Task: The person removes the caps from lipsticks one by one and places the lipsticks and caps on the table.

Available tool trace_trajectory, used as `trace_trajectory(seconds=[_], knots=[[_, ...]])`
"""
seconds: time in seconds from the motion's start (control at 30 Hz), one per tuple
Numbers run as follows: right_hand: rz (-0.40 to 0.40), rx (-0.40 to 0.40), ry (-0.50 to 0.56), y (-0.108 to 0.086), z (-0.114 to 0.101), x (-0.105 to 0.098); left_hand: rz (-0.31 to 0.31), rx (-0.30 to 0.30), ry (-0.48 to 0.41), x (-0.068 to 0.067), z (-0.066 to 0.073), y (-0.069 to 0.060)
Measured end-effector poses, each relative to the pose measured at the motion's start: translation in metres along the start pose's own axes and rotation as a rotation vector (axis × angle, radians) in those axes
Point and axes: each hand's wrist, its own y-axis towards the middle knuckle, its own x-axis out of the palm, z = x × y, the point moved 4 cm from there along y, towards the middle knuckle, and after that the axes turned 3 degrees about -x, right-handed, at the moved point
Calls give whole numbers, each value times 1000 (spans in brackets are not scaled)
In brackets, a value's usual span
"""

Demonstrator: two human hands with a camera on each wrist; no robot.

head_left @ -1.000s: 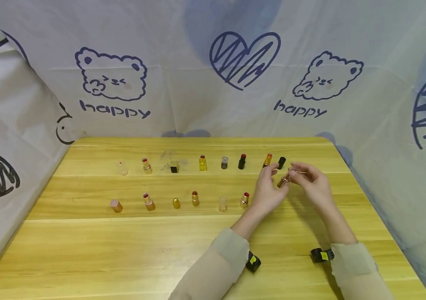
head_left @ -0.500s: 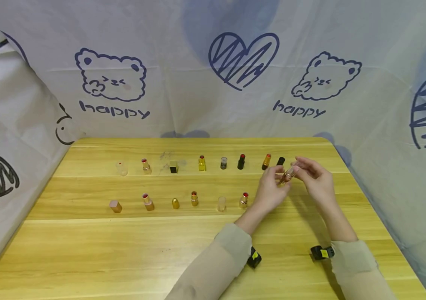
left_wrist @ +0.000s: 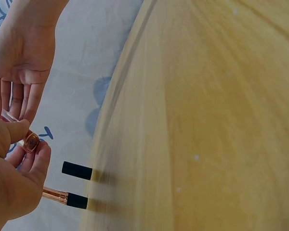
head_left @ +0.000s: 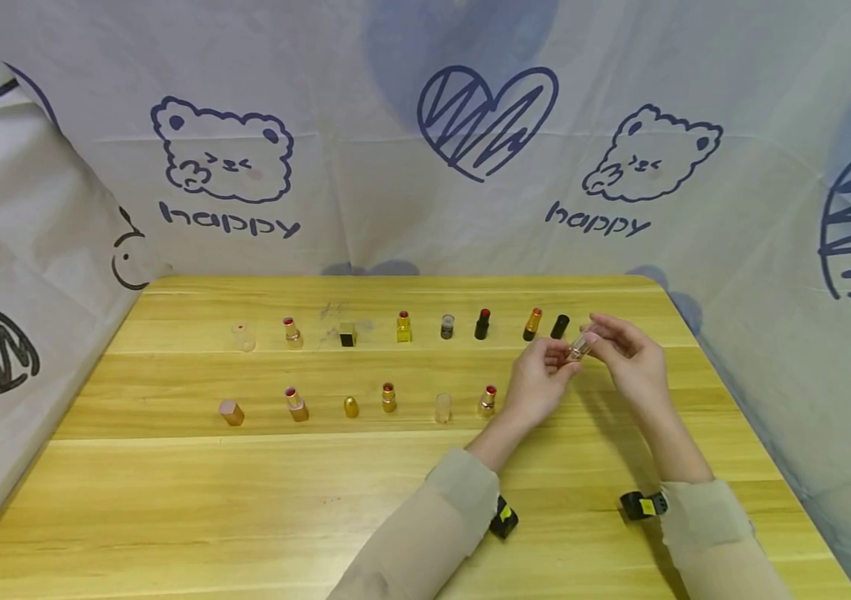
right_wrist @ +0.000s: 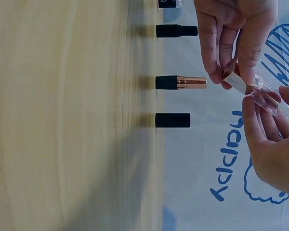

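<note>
Above the right side of the table, my left hand (head_left: 533, 383) pinches the rose-gold base of a lipstick (right_wrist: 237, 83) between thumb and fingers. My right hand (head_left: 638, 367) holds a clear cap (right_wrist: 269, 101) by its far end. In the right wrist view the cap sits around the lipstick's upper part, and the two are in line and tilted. The left wrist view shows the base's end face turned toward the camera. Behind the hands stand a black cap (head_left: 560, 326) and an orange-gold and black lipstick (head_left: 533, 324), both upright.
Two rows of lipsticks and caps stand on the wooden table (head_left: 245, 508). The back row includes a black lipstick (head_left: 483, 324) and a yellow-gold one (head_left: 403, 327). Nearest my left wrist are a gold lipstick (head_left: 488, 402) and a clear cap (head_left: 443, 408). A printed cloth (head_left: 365, 167) hangs behind.
The right hand has moved slightly up and right, and the clear cap has come into line with the lipstick. The left fingers have shifted slightly down, leaving the black cap more visible.
</note>
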Motion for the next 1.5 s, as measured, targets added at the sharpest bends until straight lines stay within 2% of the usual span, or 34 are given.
trace_trajectory(seconds=[0.3, 0.77, 1.0, 1.1, 1.27, 1.37, 1.5], knots=[[-5, 32, 6, 0, 0, 1, 1, -28, 3, -1, -1, -2], [-9, 13, -110, 0, 2, 2, 10, -98, -15, -3, -5, -5], [-17, -19, -187, -2, 2, 3, 9, -109, -11, -4, -5, -6], [-10, 14, -139, -1, 3, 3, 16, -116, -9, -5, -5, -5], [9, 97, 28, 0, 4, 4, 43, -111, -36, -5, -3, -5], [6, 111, 97, 0, 4, 5, 47, -112, -52, -4, -2, -5], [-2, 125, 105, 1, 6, 5, 46, -111, -49, -5, -2, -6]])
